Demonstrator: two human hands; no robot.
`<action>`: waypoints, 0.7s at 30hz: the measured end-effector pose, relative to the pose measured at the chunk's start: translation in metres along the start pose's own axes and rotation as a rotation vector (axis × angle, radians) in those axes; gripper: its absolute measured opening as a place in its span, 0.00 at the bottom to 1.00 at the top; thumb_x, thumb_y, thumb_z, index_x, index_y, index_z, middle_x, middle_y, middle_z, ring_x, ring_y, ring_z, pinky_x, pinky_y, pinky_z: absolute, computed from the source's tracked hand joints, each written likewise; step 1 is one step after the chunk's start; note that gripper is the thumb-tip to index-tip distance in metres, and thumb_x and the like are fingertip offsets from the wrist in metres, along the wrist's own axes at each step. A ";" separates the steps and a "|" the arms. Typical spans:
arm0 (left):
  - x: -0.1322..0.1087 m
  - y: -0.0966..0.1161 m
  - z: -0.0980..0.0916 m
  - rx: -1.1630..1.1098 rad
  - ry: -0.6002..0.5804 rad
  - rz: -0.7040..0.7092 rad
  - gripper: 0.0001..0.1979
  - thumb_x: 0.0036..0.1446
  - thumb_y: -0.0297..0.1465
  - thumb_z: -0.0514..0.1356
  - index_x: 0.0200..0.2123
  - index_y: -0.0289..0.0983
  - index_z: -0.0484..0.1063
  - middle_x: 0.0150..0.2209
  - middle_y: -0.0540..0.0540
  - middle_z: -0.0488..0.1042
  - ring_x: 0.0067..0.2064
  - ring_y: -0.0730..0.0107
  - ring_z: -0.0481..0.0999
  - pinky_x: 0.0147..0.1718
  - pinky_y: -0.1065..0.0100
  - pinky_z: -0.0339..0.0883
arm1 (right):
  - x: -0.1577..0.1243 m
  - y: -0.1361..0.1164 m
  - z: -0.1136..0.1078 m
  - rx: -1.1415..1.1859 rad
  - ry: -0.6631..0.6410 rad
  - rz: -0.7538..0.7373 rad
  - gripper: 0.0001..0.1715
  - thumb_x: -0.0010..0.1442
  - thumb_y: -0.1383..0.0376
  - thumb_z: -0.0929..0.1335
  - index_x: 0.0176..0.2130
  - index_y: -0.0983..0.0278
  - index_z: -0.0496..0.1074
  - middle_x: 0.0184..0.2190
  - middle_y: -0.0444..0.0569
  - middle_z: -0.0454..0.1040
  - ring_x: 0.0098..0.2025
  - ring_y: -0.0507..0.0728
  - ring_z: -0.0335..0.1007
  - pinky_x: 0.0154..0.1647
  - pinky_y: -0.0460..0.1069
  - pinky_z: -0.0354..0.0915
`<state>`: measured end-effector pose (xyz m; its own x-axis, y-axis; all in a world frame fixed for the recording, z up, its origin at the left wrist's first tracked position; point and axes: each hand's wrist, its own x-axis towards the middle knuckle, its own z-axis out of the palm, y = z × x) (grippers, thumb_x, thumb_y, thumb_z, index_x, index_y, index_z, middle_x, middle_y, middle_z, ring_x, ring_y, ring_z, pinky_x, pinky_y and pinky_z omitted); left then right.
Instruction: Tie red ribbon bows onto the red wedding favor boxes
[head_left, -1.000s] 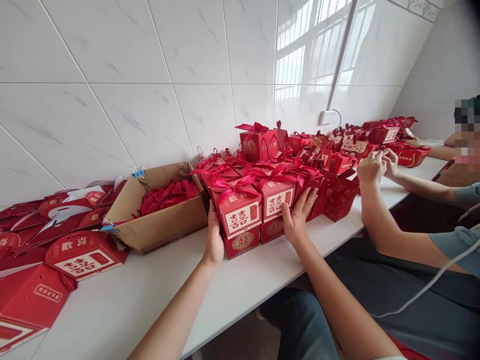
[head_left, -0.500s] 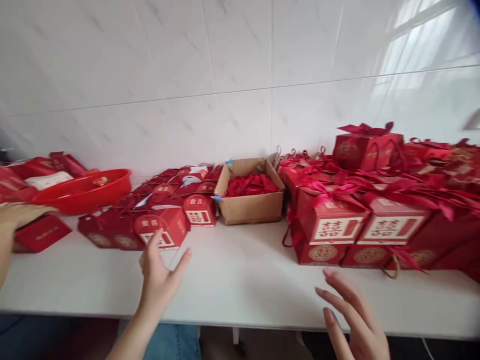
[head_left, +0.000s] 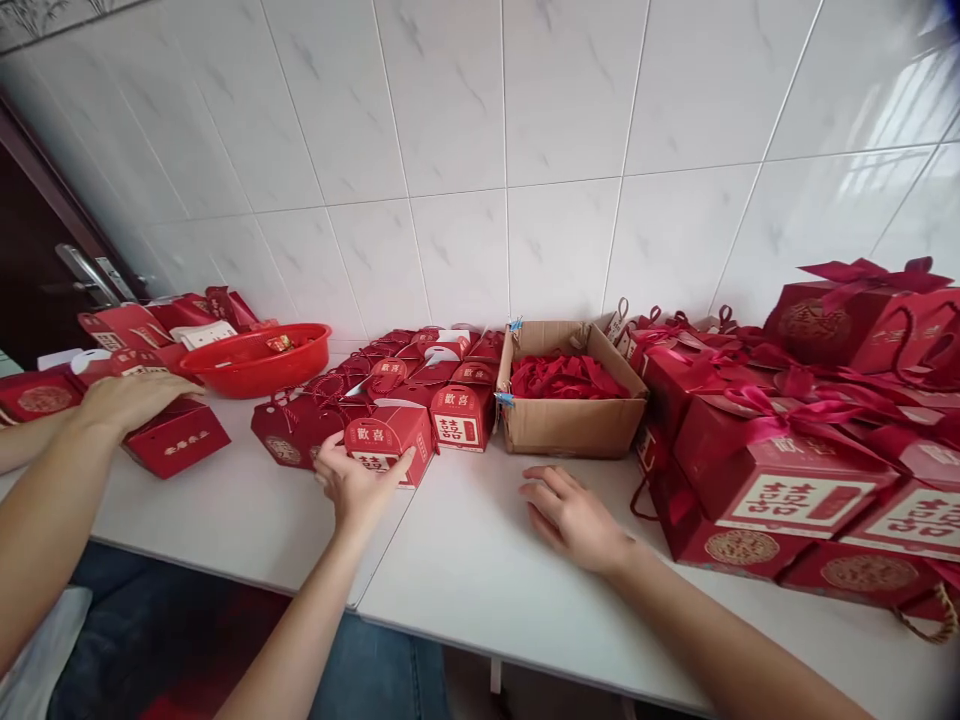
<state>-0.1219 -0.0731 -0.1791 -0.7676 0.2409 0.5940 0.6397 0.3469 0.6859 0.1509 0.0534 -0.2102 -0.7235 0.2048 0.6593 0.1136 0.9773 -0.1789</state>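
Observation:
My left hand (head_left: 360, 482) is at the front of a red gift box (head_left: 401, 432) with white-and-red lettering, thumb at its right side and fingers at its left. The box stands on the white table (head_left: 450, 560), at the front of a group of similar boxes. Over the table, in front of the open cardboard box (head_left: 574, 428), my right hand (head_left: 574, 512) has its fingers bent and spread, with nothing in them. Red ribbons (head_left: 566, 378) fill the cardboard box.
Red boxes with bows (head_left: 795, 480) are stacked at the right. A red basin (head_left: 259, 365) stands at the left back. Another person's hand (head_left: 135, 400) rests on a red box (head_left: 176, 440) at the far left. A tiled wall rises behind.
The view has shifted left. My left hand has come to the red box's front and sides. My right hand has moved left, from before the bowed stack to before the cardboard box.

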 end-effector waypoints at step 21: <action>-0.045 0.176 0.018 -0.356 -0.624 0.551 0.12 0.60 0.39 0.54 0.42 0.39 0.66 0.50 0.42 0.72 0.53 0.61 0.71 0.51 0.63 0.65 | -0.006 -0.012 -0.050 0.024 0.578 -0.002 0.24 0.56 0.56 0.66 0.48 0.61 0.58 0.50 0.57 0.57 0.53 0.67 0.56 0.51 0.65 0.61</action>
<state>0.0243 -0.0068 -0.0920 -0.1653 0.7735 0.6119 0.8183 -0.2388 0.5229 0.1879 0.0429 -0.1760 -0.2337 0.2060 0.9502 0.0926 0.9776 -0.1891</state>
